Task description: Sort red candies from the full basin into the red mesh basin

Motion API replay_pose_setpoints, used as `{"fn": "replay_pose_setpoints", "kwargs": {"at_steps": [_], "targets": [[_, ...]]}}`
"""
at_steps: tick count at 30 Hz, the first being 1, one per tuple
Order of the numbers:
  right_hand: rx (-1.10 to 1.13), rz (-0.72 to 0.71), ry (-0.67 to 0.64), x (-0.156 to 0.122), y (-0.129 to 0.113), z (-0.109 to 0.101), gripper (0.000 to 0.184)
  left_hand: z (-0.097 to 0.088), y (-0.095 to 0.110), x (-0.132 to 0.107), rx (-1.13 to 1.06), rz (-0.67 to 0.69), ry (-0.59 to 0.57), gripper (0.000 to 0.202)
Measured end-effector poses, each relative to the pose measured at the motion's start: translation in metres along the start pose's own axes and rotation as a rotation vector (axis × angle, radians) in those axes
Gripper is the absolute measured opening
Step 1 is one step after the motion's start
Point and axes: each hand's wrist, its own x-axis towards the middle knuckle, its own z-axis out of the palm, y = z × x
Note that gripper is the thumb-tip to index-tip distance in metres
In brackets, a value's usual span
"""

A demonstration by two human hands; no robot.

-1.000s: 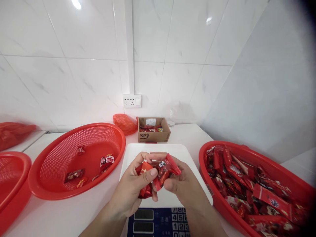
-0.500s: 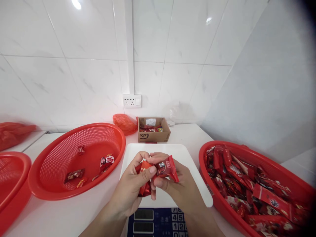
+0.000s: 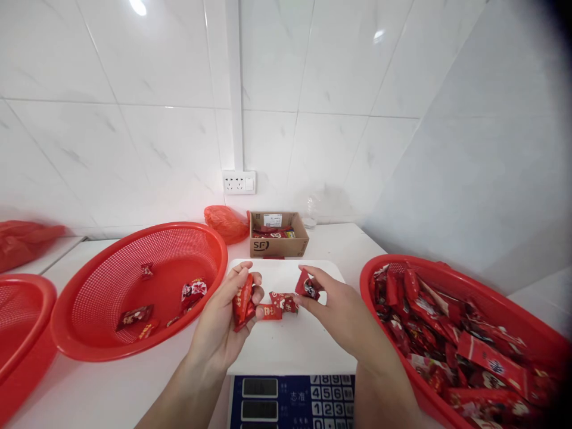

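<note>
Over the white pan of a scale (image 3: 290, 345), my left hand (image 3: 223, 328) is closed round a bunch of red candy packets (image 3: 242, 301). My right hand (image 3: 339, 313) pinches one red packet (image 3: 306, 285) between thumb and fingers. Two small red packets (image 3: 277, 305) lie on the pan between the hands, touching my left fingers. The scale's blue keypad and displays (image 3: 290, 399) sit at the near edge.
A red basket (image 3: 447, 286) full of red packets stands on the right. A red mesh basket (image 3: 134, 238) holding several packets is on the left, another red basket (image 3: 22, 298) further left. A cardboard box (image 3: 277, 244), red bags (image 3: 226, 221) and a wall socket (image 3: 239, 182) are behind.
My hands have come apart and moved forward over the pan. The right hand has drawn one packet away to the right, and small packets now lie on the pan between them.
</note>
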Motion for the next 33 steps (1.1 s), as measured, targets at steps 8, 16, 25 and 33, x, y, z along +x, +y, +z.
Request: {"fn": "replay_pose_setpoints", "kwargs": {"at_steps": [8, 16, 25, 33], "targets": [[-0.118, -0.020, 0.087, 0.002, 0.013, 0.002, 0.043, 0.005, -0.004, 0.002, -0.100, -0.057, 0.113, 0.032], [0.322, -0.230, -0.110, -0.017, -0.021, 0.021, 0.018, -0.001, -0.021, 0.001, 0.008, 0.007, -0.110, 0.048], [0.471, -0.176, -0.173, -0.014, -0.026, 0.031, 0.019, -0.006, -0.029, -0.003, 0.218, 0.148, -0.196, 0.074], [0.511, -0.225, -0.009, -0.012, -0.020, 0.026, 0.012, -0.007, -0.033, 0.000, 0.365, 0.200, -0.311, 0.033]]}}
